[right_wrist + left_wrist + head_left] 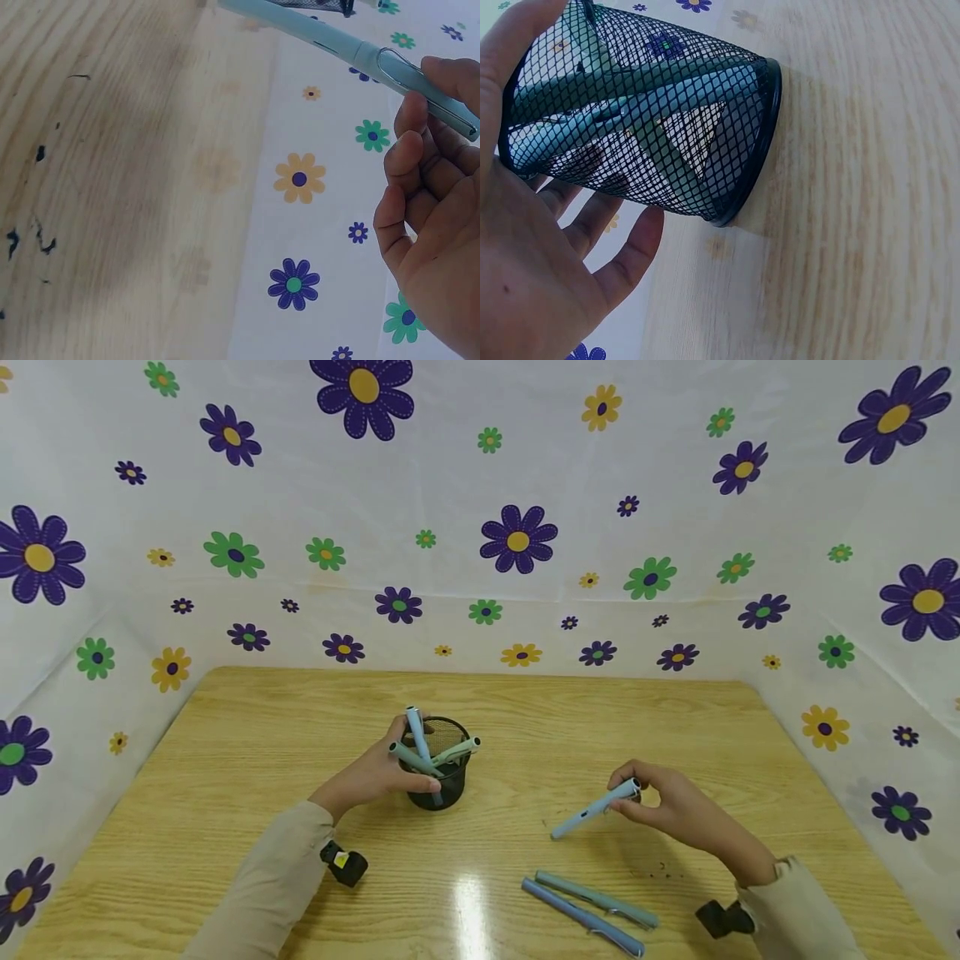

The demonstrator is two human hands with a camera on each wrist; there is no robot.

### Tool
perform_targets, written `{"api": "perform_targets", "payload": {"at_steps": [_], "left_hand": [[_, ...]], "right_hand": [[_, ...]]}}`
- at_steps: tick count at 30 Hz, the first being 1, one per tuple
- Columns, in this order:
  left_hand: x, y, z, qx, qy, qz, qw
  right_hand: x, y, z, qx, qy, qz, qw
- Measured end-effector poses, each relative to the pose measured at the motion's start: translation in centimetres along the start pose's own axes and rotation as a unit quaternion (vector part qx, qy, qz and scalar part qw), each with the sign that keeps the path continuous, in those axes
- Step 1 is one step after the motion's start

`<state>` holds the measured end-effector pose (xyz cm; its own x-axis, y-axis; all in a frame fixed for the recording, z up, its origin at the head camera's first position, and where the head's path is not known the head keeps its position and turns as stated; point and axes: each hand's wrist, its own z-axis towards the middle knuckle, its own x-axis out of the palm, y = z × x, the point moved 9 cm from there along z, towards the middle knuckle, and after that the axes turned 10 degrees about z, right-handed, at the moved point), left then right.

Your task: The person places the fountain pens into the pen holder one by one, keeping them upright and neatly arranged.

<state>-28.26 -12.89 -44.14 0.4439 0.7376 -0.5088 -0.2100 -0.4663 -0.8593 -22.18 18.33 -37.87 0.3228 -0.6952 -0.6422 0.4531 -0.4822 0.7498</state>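
1. Head view: left hand [375, 777] grips the black mesh cup [453, 790], thumb on the near side, fingers around the far side. Cup is upright on the wood table [525, 735], left of centre.
2. Three pens lean inside the cup, tops above the rim: light-blue pen [417, 735], grey-green pen [411, 757], pale-green pen [457, 750]. Left wrist view shows their barrels crossing behind the mesh.
3. Right hand [671, 806] pinches a second light-blue pen [588, 814] by the cap end, between thumb and fingers. Pen is tilted, far end down and pointing left toward the cup, well apart from it. Can't tell whether that end touches the table.
4. Right wrist view: wire clip on the held pen is visible, near the thumb; other fingers curled in below.
5. Two more pens lie on the table, nearer the wearer than the right hand: green pen [597, 899] and blue pen [577, 914], side by side, blue one nearer.
6. Small dark marks [46, 241] on the table by the right hand.
7. Flower-print cloth [427, 485] behind and at both sides.
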Motion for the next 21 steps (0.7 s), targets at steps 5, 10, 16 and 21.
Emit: {"api": "perform_targets", "payload": {"at_steps": [5,10,16,21], "left_hand": [[0.0,0.0,0.0,0.003,0.0,0.003,1.0],[-0.1,0.0,0.0,0.004,0.001,0.007,1.0],[-0.2,0.0,0.0,-0.001,-0.001,0.012,0.9999],[0.0,0.1,0.0,-0.006,0.004,0.006,1.0]], "right_hand": [[-0.3,0.8,0.6,-0.021,-0.009,0.001,1.0],[-0.9,2.0,1.4,-0.046,-0.018,-0.006,0.999],[-2.3,3.6,2.4,-0.066,-0.045,-0.015,0.997],[-3.0,5.0,3.3,-0.079,-0.053,-0.016,0.995]]}}
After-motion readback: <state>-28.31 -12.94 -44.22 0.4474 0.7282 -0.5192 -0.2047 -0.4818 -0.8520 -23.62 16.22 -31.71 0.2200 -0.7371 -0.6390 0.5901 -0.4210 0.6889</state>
